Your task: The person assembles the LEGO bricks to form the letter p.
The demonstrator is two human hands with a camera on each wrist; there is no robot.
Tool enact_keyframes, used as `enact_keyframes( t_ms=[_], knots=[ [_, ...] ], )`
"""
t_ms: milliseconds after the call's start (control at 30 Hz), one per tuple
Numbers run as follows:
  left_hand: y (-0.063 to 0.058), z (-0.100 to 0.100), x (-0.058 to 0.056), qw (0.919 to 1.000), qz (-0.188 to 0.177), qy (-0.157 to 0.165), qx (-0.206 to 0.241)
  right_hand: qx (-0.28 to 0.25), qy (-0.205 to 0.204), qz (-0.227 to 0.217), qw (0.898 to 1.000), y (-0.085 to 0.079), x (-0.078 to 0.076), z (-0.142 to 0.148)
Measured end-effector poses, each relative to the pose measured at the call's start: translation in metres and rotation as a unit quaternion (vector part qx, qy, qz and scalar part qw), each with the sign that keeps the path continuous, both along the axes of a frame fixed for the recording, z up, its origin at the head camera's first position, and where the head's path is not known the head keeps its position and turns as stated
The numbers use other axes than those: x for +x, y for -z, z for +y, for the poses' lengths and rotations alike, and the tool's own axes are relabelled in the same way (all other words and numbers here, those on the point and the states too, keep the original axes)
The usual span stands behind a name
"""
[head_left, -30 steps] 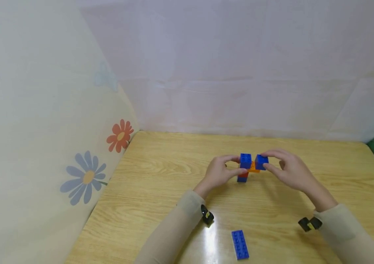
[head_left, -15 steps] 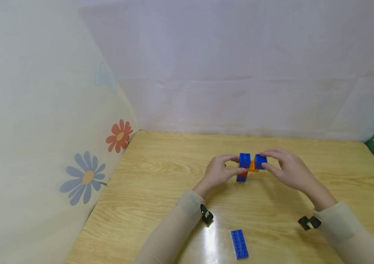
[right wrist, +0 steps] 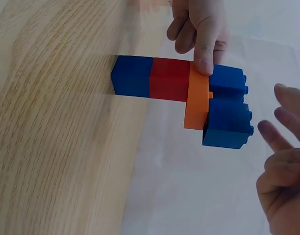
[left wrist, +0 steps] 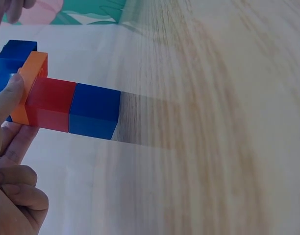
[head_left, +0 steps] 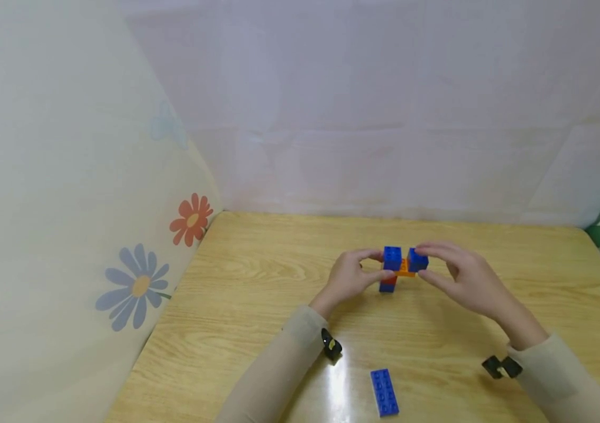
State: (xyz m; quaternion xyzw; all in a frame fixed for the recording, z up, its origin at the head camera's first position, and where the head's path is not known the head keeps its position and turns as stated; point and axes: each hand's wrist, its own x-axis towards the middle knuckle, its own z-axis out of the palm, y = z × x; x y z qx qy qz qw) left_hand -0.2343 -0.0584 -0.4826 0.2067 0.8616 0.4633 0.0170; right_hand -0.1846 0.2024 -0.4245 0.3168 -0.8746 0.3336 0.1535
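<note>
A brick stack stands on the table, with a blue brick [right wrist: 133, 76] at the bottom and a red brick [right wrist: 168, 79] above it. An orange plate-like brick [right wrist: 196, 105] crosses on top and juts to the right. Two blue bricks sit on it, the left one [head_left: 392, 257] over the column and the right one [head_left: 418, 261] over the overhang, with a gap between. My left hand [head_left: 349, 274] pinches the stack around the orange brick and left upper blue brick. Beside the right blue brick, my right hand [head_left: 463, 276] has its fingers spread, apart from it in the right wrist view.
A long blue brick [head_left: 384, 392] lies flat on the wooden table [head_left: 236, 282], near the front. A pale cloth [head_left: 321, 164] rises behind the table, and another with printed flowers [head_left: 140, 286] on the left.
My right hand has loosened from the right blue brick and drawn back slightly, its fingers parting. The brick stays on the orange one. My left hand keeps its hold.
</note>
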Motion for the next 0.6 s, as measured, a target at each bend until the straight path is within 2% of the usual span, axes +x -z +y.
enact_keyframes(
  t_ms=[100,233,467,600],
  knots=[
    [0.001,0.0,0.0,1.0,0.002,0.001,0.0,-0.015,-0.043,0.004,0.999,-0.002,0.004,-0.001],
    [0.001,0.0,0.0,1.0,0.007,0.001,-0.005,-0.033,-0.128,-0.011,0.991,-0.002,0.011,-0.006],
    [0.0,0.0,0.0,0.9999,0.009,-0.001,-0.014,-0.02,-0.218,-0.095,0.971,0.009,0.027,-0.019],
    [-0.001,0.0,0.001,0.9998,0.011,0.0,-0.017,0.004,-0.264,-0.124,0.956,0.018,0.035,-0.029]
  ],
)
